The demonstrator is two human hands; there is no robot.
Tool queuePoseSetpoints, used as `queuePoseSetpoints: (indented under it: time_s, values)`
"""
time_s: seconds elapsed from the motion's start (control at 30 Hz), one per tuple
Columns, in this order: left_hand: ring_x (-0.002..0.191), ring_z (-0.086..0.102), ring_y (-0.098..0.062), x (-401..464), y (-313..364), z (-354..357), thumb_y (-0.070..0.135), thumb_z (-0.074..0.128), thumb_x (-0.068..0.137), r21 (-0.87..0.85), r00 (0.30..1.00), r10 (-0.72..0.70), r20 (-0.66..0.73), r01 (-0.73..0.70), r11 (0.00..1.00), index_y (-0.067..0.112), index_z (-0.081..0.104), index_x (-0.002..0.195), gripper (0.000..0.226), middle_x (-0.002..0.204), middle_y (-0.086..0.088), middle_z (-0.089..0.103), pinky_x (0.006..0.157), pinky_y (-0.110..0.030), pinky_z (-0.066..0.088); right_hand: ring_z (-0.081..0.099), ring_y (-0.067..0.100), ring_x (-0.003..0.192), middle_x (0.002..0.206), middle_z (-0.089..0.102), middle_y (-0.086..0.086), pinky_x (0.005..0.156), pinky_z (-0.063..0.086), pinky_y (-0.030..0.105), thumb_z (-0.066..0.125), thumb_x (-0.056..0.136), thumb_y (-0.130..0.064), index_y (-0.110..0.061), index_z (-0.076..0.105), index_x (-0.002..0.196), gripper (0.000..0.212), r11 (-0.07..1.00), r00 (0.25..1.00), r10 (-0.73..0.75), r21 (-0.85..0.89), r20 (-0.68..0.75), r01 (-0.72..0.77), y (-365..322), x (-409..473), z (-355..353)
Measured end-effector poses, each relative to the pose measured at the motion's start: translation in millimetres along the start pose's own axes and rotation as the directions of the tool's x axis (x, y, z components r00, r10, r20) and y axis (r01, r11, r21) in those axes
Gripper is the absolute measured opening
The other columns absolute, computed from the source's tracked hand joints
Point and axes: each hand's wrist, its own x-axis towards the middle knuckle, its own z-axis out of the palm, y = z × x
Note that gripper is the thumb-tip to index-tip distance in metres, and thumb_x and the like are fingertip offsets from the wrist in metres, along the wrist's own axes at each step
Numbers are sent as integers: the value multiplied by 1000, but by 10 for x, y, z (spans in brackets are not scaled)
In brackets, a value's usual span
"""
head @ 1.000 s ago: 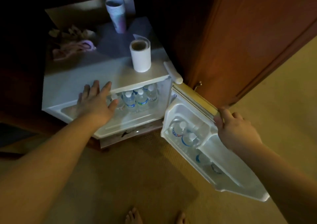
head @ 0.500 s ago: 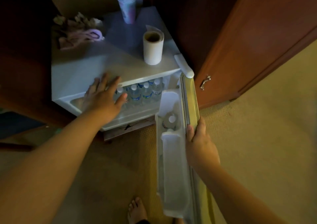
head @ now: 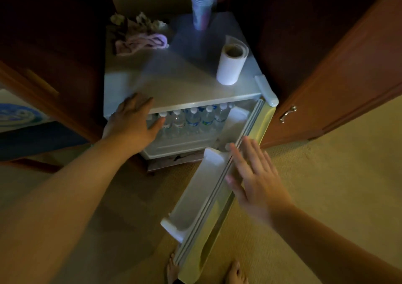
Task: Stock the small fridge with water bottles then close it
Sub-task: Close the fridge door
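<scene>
- The right hand (head: 253,179) is spread flat, fingers apart and holding nothing; its palm lies against the outer edge of the white fridge door (head: 219,188), about halfway along the door.
- The left hand (head: 132,120) is also open with its grip apart, clamped on nothing; it rests on the front left corner of the small white fridge (head: 174,87), fingers over the top edge and the thumb pointing toward 3 o'clock across the opening.
- The door stands partly open, hinged at the fridge's front right corner and running from about 1 o'clock down to 7 o'clock in the view, its white inner shelf (head: 195,196) facing left.
- The clear plastic water bottles with white caps (head: 192,118) stand upright in a row inside the fridge, just under the top edge, at 3 o'clock from the left thumb and touching one another side by side.
- On top of the fridge a white paper roll (head: 230,66) stands upright near the right edge, at 12 o'clock from the right hand.
- A stack of pale paper cups (head: 201,7) stands at the far edge, at 11 o'clock from the roll and well apart from it.
- A crumpled pinkish cloth (head: 139,42) lies at the far left of the fridge top, at 9 o'clock from the cups.
- A brown wooden cabinet door with a metal handle (head: 288,113) stands open at 3 o'clock from the fridge.
- Two bare feet (head: 236,272) show on the tan carpet (head: 326,174) at 6 o'clock, beside the door's lower end.
</scene>
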Motion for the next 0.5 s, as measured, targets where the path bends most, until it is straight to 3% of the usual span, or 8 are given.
queuePoseSetpoints:
  time_s: [0.07, 0.13, 0.23, 0.4, 0.5]
  values:
    - [154, 16, -31, -23, -134, -21, 74, 29, 96, 2, 999, -35, 23, 35, 999, 39, 19, 159, 73, 170, -1, 12, 117, -56, 32, -17, 23, 158, 172, -12, 4, 129, 3, 50, 19, 109, -56, -35, -7, 164, 64, 977, 979, -172, -104, 110, 184, 26, 152, 15]
    - [154, 16, -31, -52, -219, -17, 72, 28, 97, 3, 998, -39, 49, 39, 999, 40, 16, 159, 71, 171, -1, 9, 117, -55, 34, -16, 22, 158, 172, -7, 3, 129, 5, 53, 13, 110, -55, -35, -1, 164, 60, 965, 966, -213, -125, 147, 232, 0, 288, 77]
    - [156, 13, -29, -59, -228, -30, 74, 26, 96, -26, 996, -18, 83, 20, 999, 40, 13, 160, 73, 172, 2, 5, 119, -54, 31, -14, 24, 159, 173, -6, 3, 128, 7, 55, 11, 110, -53, -31, 3, 165, 60, 979, 980, -171, -98, 104, 181, -111, 415, 200]
    - [157, 9, -25, -8, -199, -129, 74, 19, 97, -95, 990, -44, 133, 57, 994, 39, 17, 161, 73, 172, 4, 4, 124, -46, 21, -25, 19, 156, 170, -24, -1, 127, -12, 43, 7, 108, -53, -32, -12, 163, 62, 996, 996, -88, -5, 3, 88, -374, 693, 302]
    - [158, 3, -22, -5, -253, -100, 76, 12, 94, -130, 990, -29, 141, 48, 990, 40, 16, 162, 77, 172, 5, 2, 126, -47, 18, -24, 20, 156, 171, -23, 2, 127, -8, 45, 5, 107, -54, -29, -14, 163, 64, 999, 998, -42, 15, -41, 43, -506, 912, 349]
